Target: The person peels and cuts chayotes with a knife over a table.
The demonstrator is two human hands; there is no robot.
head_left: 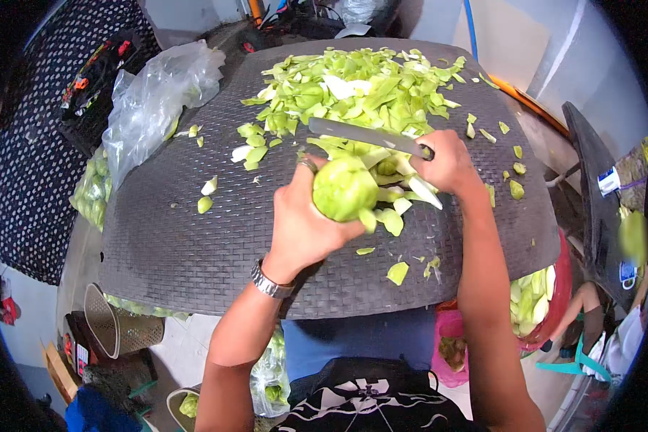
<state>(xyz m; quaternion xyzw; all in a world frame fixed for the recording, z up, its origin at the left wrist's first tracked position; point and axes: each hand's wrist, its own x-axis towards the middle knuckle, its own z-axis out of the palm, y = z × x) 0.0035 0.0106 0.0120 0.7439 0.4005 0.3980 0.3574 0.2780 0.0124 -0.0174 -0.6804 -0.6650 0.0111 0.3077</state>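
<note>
Green and smooth-lobed, the vegetable (344, 189) was grasped in the left hand (297, 223) above the woven-texture table (194, 263), on the near side of a heap of green pieces (367, 86). The right hand (446, 164) was clenched around the handle of a knife (360, 132); its blade pointed leftward, apart from the vegetable in view.

Containers were located as follows. The red basin (565, 277) — beside the table's near right corner — contained pale green pieces (531, 302). A clear bag (88, 191) at the left edge held green produce. A pink container (443, 322) held something brownish, not clearly identifiable. Another clear bag (265, 378), below the near edge, enclosed green items.
</note>
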